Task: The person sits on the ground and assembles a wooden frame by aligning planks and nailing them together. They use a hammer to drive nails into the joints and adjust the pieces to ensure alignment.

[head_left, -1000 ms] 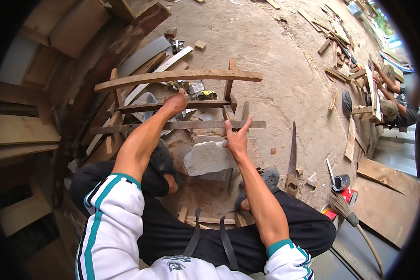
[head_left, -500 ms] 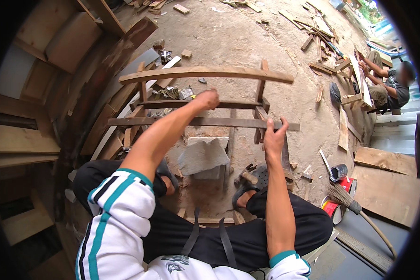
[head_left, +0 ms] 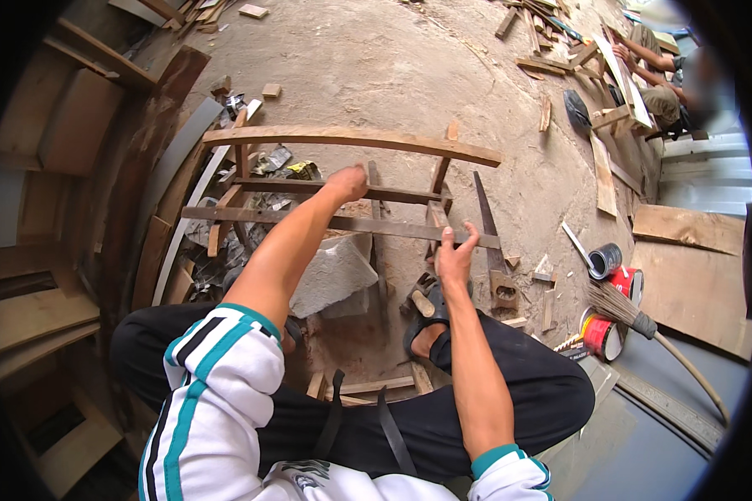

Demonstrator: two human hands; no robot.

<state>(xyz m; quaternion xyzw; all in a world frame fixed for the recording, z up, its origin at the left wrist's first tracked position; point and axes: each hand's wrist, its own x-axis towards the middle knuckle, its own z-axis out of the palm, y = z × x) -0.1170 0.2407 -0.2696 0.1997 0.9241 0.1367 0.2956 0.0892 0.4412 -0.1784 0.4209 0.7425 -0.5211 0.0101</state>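
Observation:
A brown wooden frame point(head_left: 351, 137) stands before me, with a curved top rail, a straight middle rail point(head_left: 284, 187) and uprights. My left hand point(head_left: 348, 182) is closed over the middle rail. What its fingers hold, if anything, is hidden. Nearer to me, a long dark wooden slat point(head_left: 368, 225) runs across, passing under my left forearm. My right hand point(head_left: 456, 259) grips this slat close to its right end, thumb and one finger showing above it. Beneath sits a rough grey stone block point(head_left: 334, 275). By my right foot is a hammer point(head_left: 422, 301).
A handsaw point(head_left: 491, 230) lies right of the frame. Paint tins point(head_left: 606, 260) and a broom point(head_left: 622, 309) are at the right, near boards. Wood scraps point(head_left: 547, 63) litter the far floor, where another person point(head_left: 660, 79) works. Wooden furniture parts point(head_left: 38, 321) stand left.
My view has shifted, so the far person sits closer to the upper right edge. The slat's right end tilts lower in the picture. My right hand stays on it; my left stays by the middle rail.

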